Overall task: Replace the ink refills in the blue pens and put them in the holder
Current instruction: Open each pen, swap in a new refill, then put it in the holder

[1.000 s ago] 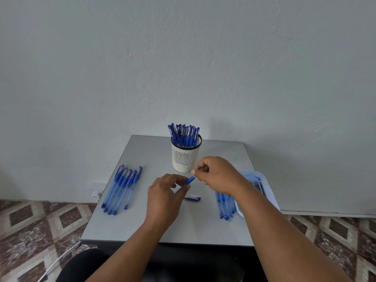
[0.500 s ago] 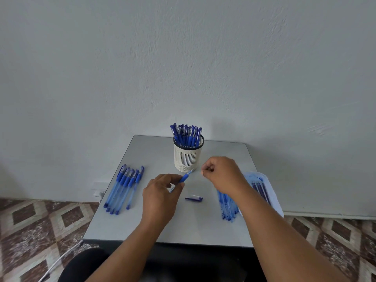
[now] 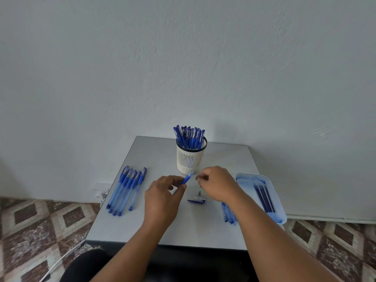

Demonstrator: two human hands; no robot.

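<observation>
Nearest the camera, dark clothing is seen at the bottom edge, and two bare forearms are stretched over the front rim of a smooth grey square surface [image 3: 122, 231]. On the right side, a loose bundle of pale blue refills [image 3: 228, 214] is partly hidden by the right forearm, and beyond it a light blue rounded tray [image 3: 278, 210] is laid with several dark blue refills [image 3: 264, 197] inside. A blue pen cap [image 3: 196, 201] is left flat between the hands, with a small dark tip piece [image 3: 199, 193] just behind it. The blue pen [image 3: 186, 179] is pinched in the grip of the left hand [image 3: 162, 198], thumb and fingers curled round its barrel, its point tilted up toward the holder. The grip of the right hand [image 3: 218, 185] is curled with fingertips pressed together; whether anything is held there cannot be told. A row of translucent blue capped pens [image 3: 127, 190] is laid at the left. Farthest back, a cream slotted holder [image 3: 190, 159] with a dark rim is packed with upright blue pens [image 3: 190, 136] before a rough white wall.
</observation>
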